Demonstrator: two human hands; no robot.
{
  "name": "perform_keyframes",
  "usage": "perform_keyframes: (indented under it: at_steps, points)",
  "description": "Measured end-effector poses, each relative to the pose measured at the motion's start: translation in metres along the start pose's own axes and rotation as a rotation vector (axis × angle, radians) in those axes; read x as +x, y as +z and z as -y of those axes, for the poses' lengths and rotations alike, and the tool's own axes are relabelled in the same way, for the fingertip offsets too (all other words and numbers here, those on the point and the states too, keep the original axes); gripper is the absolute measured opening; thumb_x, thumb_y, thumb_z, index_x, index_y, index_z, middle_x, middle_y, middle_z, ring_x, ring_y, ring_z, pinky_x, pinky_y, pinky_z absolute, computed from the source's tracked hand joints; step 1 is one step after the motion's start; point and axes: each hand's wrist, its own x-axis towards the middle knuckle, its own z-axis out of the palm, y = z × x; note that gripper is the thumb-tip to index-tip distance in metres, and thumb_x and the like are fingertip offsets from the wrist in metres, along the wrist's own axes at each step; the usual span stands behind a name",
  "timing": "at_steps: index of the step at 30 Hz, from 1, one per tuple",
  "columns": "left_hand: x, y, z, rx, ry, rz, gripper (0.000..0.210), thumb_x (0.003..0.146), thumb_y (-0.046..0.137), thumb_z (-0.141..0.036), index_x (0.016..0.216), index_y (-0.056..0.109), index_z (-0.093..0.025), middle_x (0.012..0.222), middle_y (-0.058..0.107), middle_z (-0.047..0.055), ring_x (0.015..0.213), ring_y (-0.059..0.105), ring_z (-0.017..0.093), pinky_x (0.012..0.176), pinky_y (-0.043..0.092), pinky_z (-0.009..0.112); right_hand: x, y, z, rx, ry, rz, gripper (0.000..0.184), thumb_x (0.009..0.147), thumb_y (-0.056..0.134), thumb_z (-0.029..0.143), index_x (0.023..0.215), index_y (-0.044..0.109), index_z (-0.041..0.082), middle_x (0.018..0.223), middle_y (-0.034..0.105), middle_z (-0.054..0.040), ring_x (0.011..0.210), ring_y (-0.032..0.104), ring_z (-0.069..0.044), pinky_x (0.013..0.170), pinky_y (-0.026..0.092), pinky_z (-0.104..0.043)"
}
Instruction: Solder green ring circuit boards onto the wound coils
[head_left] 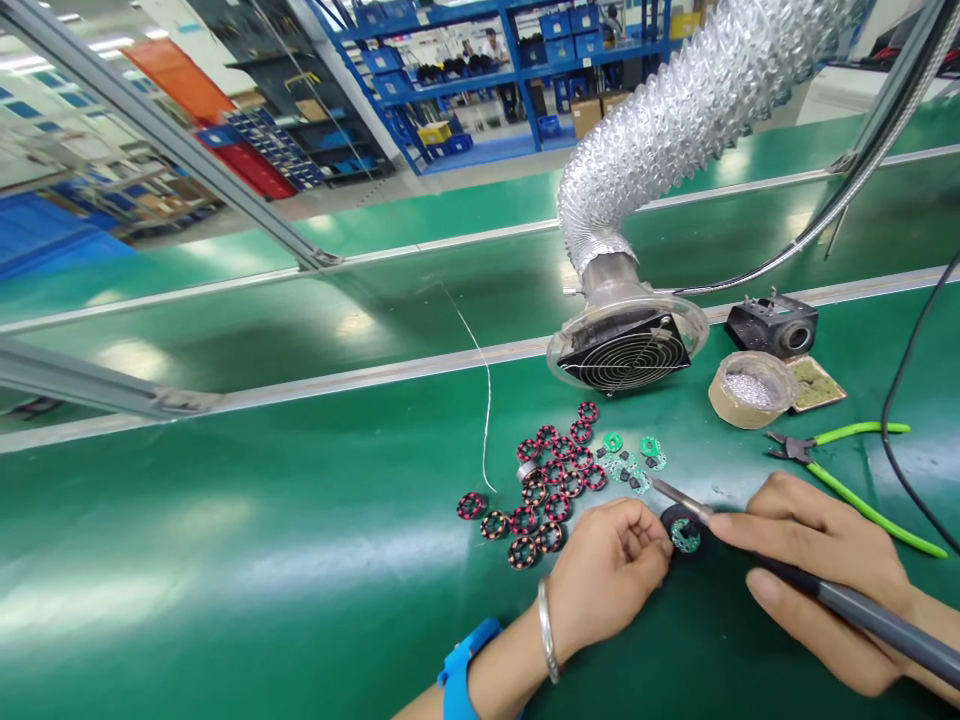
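My right hand (832,580) holds a soldering iron (806,580) like a pen, its metal tip pointing left, above a small green circuit board (685,535). That board sits in a round black holder (673,515) on the bench. Closed fingers of my left hand (619,560) pinch the holder's left edge; their tips are partly hidden. Just beyond the iron's tip lie several loose small green circuit boards (613,441). Left of these is a cluster of red-and-black copper-wound ring coils (553,472).
A fume extractor fan (630,355) hangs from a silver flexible duct (675,130) behind the work. At right are green-handled cutters (799,448), a round tub (750,390), a sponge tray (814,384), a black iron stand (776,325) and a black cable (892,400). Thin solder wire (489,400) dangles left.
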Motion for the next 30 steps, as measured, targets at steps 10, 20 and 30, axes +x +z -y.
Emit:
perform_keyframes:
  at_steps: [10,20,30]
  points:
    - [0.001,-0.001,0.001,0.021,0.015,-0.002,0.008,0.079,0.055,-0.017,0.071,0.058,-0.016,0.052,0.058,-0.003,0.044,0.051,0.008,0.043,0.041,0.018,0.002,0.001,0.019,0.067,0.188,-0.068,0.018,0.082,0.047,0.013,0.092,0.058,0.021,0.062,0.058,-0.0015,0.048,0.052,-0.014,0.047,0.039,-0.029]
    - [0.0,-0.001,0.001,0.066,0.021,-0.02,0.008,0.078,0.056,-0.017,0.07,0.058,-0.016,0.052,0.058,-0.003,0.044,0.051,0.008,0.042,0.04,0.018,0.002,0.004,0.017,0.112,0.169,-0.109,0.02,0.079,0.047,0.01,0.089,0.061,0.021,0.058,0.056,-0.0009,0.044,0.048,-0.014,0.044,0.037,-0.029]
    - [0.0,0.0,0.003,0.079,0.038,-0.03,0.007,0.078,0.056,-0.017,0.071,0.058,-0.016,0.053,0.058,-0.003,0.044,0.051,0.009,0.042,0.039,0.019,-0.001,0.0,0.022,-0.002,0.21,-0.194,0.014,0.088,0.048,0.021,0.094,0.06,0.025,0.066,0.062,-0.0051,0.059,0.062,-0.022,0.049,0.044,-0.034]
